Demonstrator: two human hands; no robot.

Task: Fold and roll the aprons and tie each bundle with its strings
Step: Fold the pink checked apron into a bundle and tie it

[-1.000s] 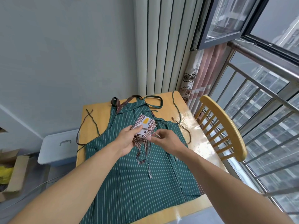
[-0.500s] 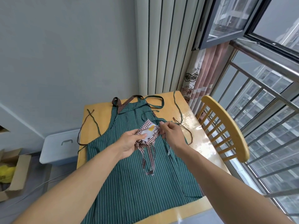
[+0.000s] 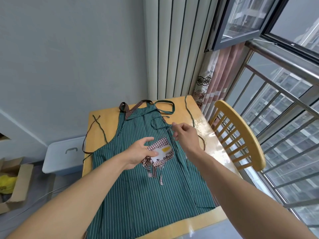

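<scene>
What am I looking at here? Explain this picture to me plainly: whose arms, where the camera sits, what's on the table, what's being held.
No machine here: a person's two bare arms, filmed by a wide-angle camera worn on their head, looking down. On the wooden table lies a green striped apron, spread flat. On it sits a small checked bundle, a rolled apron. The left hand holds it down. The right hand is raised above it and seems to pinch a thin string pulled up from the bundle. A wooden chair stands by the window.
</scene>
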